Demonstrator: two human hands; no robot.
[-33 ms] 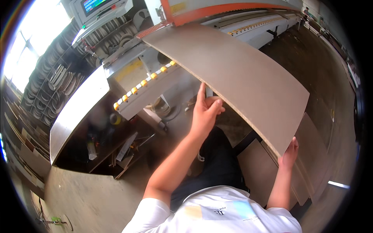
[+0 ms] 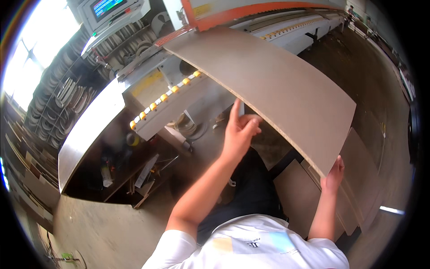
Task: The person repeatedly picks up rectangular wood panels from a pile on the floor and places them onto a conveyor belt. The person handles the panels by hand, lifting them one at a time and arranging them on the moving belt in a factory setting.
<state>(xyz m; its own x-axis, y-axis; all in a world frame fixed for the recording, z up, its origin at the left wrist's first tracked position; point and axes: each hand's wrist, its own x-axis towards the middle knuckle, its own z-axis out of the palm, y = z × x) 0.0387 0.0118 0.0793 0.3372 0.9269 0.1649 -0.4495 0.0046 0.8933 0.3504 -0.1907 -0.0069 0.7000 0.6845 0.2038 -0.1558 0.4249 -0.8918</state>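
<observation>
1. Board panel (image 2: 273, 85): large, flat, grey-brown sheet with a raw chipboard edge. It lies above and ahead of both hands; its far end rests on the machine bed, its near end is carried in the air. The long axis runs from upper left, at the machine, to lower right, toward the person.
2. Left hand (image 2: 239, 130): under the panel's long near edge, about midway along it. Index finger straight and pointing up against the edge, the other fingers curled, thumb tucked beside them. It props rather than grips.
3. Right hand (image 2: 333, 175): at the panel's nearest corner, fingers wrapped round the end edge, bearing it from below. This hand has the firmer hold; the left is nearer the machine.
4. Edge-banding machine (image 2: 251, 11): beyond the left hand, grey body with an orange top rail; a roller rail with yellow wheels (image 2: 165, 96) juts out to the left of that hand.
5. Control screen (image 2: 107, 6): far upper left, lit.
6. Stacked panels (image 2: 300, 197): on the floor beneath the right hand, lying flat.
7. Open workbench shelf (image 2: 130, 172): left of the left arm, dark inside, holding loose tools and scraps too small to tell apart.
8. Wall rack (image 2: 53, 103): far left, filled with coiled edge-band rolls.
</observation>
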